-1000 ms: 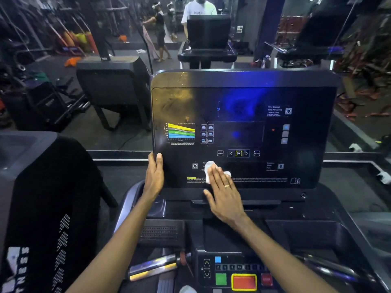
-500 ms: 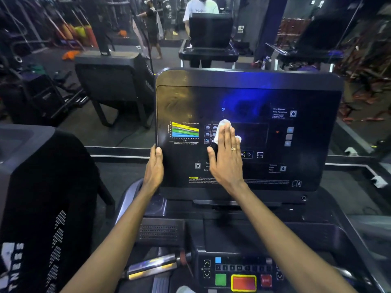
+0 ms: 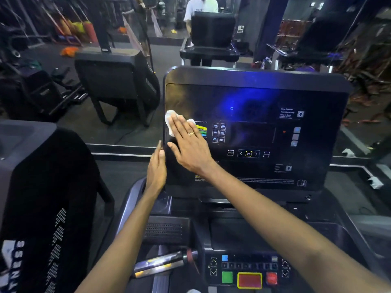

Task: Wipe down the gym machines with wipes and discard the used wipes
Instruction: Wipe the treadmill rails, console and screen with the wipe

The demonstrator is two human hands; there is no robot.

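Note:
A dark treadmill console screen (image 3: pixel 254 127) stands in front of me with lit icons and a coloured graph. My right hand (image 3: pixel 188 144) lies flat on the screen's left part, fingers straight, and presses a white wipe (image 3: pixel 170 121) against the glass near the left edge. The wipe shows above and beside the fingertips. My left hand (image 3: pixel 156 168) holds the console's left edge, with the thumb on the front and the fingers hidden behind it.
Below the screen lies a control panel with a green button (image 3: pixel 227 277), a red stop pad (image 3: pixel 249 280) and a chrome handlebar (image 3: pixel 163 263). Another black machine (image 3: pixel 42 197) stands at my left. A mirror ahead reflects people and machines. Crumpled white wipes (image 3: pixel 375 182) lie on the floor at right.
My right hand slid the wipe up from the lower middle of the screen, then left to its left edge. My left hand stayed on the console's left edge.

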